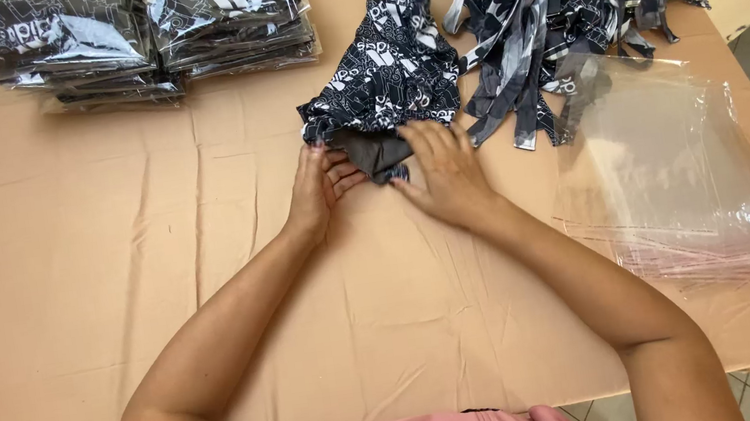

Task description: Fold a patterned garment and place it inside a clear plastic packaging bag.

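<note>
Touching both hands' grip: patterned garment.

**Both hands on a patterned garment**

I see my left hand and right hand pressing the black-and-white garment on the table. Bagged stacks at eleven o'clock; clear bags at three.

You see: garment – soft matt printed cloth | table – matt creased peach fabric cover | bags – clear glossy plastic film | packed stacks – shiny plastic wrap
</note>
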